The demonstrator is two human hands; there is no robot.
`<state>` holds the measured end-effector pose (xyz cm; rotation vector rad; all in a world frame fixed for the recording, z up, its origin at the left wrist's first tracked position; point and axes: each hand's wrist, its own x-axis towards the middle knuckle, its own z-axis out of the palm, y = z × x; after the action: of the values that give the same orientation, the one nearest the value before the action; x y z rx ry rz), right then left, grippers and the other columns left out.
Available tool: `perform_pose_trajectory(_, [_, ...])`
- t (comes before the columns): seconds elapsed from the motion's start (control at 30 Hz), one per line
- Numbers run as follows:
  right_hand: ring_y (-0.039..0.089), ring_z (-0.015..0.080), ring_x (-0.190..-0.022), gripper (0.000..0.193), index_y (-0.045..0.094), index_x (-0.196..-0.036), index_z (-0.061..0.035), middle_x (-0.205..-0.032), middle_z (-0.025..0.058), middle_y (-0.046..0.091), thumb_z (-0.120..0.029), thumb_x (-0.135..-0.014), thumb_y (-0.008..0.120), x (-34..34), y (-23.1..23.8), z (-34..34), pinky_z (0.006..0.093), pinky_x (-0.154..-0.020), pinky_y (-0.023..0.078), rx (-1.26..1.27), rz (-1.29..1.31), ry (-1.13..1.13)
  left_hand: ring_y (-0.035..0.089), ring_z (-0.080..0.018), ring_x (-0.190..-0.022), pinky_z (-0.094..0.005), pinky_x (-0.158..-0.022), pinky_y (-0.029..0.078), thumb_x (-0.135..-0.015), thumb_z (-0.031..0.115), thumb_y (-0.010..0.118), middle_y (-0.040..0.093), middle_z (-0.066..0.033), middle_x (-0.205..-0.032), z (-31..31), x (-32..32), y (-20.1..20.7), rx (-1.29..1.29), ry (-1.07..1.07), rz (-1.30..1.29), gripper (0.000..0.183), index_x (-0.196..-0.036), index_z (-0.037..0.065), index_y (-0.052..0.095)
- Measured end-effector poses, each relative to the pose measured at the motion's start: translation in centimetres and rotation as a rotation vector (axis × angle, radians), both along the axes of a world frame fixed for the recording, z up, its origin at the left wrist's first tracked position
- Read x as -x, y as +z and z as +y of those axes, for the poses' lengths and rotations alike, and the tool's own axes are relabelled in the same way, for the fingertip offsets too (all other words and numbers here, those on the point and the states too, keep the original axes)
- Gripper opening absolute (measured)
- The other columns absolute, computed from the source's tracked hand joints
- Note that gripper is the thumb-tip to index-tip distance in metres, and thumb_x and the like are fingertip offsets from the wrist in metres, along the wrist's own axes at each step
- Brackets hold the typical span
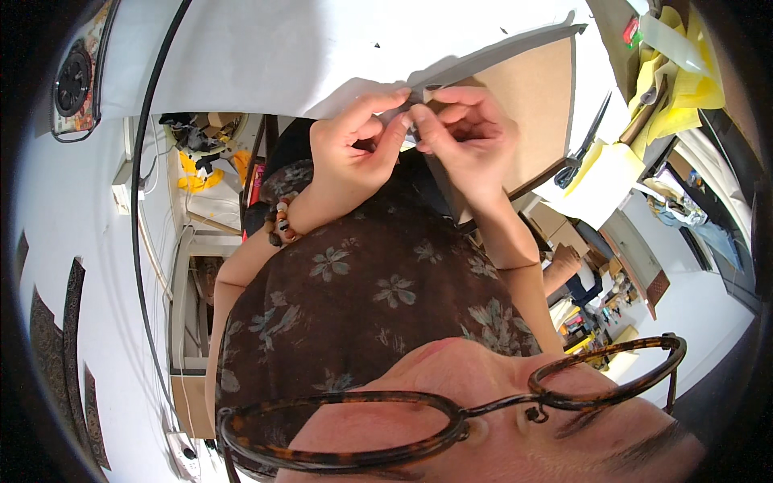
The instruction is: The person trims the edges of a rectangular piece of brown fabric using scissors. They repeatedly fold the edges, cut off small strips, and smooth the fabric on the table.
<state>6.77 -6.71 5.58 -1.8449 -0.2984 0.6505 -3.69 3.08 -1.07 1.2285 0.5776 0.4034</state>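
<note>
A tan board [535,97] with a dark grey strip of edging [499,56] along its far side lies at the table's near edge. At its near left corner, my left hand [354,141] pinches the grey edging between thumb and forefinger. Close beside it, my right hand [471,137] pinches the same corner, thumb and forefinger together and the other fingers curled. The two thumbs almost meet there. The fingertips partly hide the edging, and I cannot make out how it is folded.
Black scissors [581,153] lie right of the board, beside yellow paper sheets [608,181]. More crumpled yellow paper [684,88] is at the far right. A black cable [143,161] runs down the left, past a phone in a patterned case [74,80]. Small dark scraps dot the white tabletop [258,60].
</note>
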Motion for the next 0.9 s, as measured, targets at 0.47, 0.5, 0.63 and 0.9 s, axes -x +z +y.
perform_pose_trajectory(0.47, [0.057,0.0024,-0.053,0.012,0.068,-0.089,0.0010,-0.068,0.0014,0.067,-0.006,-0.092,0.076,-0.8,0.3,0.5,0.0173,-0.044,0.042,0.143,0.139,0.081,0.035,0.0000,-0.048,-0.0172,-0.049,0.028,-0.090,-0.003,0.071,0.046,0.0039,-0.049,0.6,0.2,0.8,0.052,-0.042,0.034,0.031,-0.121,0.001,0.065])
perform_pose_trajectory(0.5, [0.056,0.0022,-0.053,0.012,0.067,-0.087,0.0008,-0.068,0.0014,0.067,-0.006,-0.093,0.075,-0.8,0.2,0.4,0.0173,-0.044,0.042,0.132,0.133,0.080,0.036,0.0003,-0.048,-0.0171,-0.049,0.029,-0.091,-0.003,0.071,0.048,0.0036,-0.049,0.7,0.2,1.1,0.047,-0.041,0.034,0.032,-0.122,0.001,0.064])
perform_pose_trajectory(0.63, [0.056,0.0020,-0.052,0.014,0.065,-0.085,0.0005,-0.066,0.0013,0.066,-0.006,-0.093,0.074,-0.7,0.2,0.4,0.0175,-0.044,0.042,0.110,0.122,0.072,0.040,0.0009,-0.049,-0.0169,-0.050,0.031,-0.092,0.000,0.070,0.054,0.0028,-0.050,1.0,0.4,1.6,0.103,-0.050,0.051,0.033,-0.125,0.001,0.063])
perform_pose_trajectory(0.9, [0.055,0.0009,-0.051,0.014,0.064,-0.082,-0.0005,-0.064,0.0006,0.065,-0.003,-0.092,0.075,-0.7,0.0,0.2,0.0177,-0.044,0.041,0.128,0.080,0.084,0.041,0.0005,-0.047,-0.0175,-0.048,0.032,-0.092,0.000,0.071,0.053,0.0021,-0.049,0.7,0.7,0.6,0.045,-0.078,0.037,0.028,-0.120,0.001,0.067])
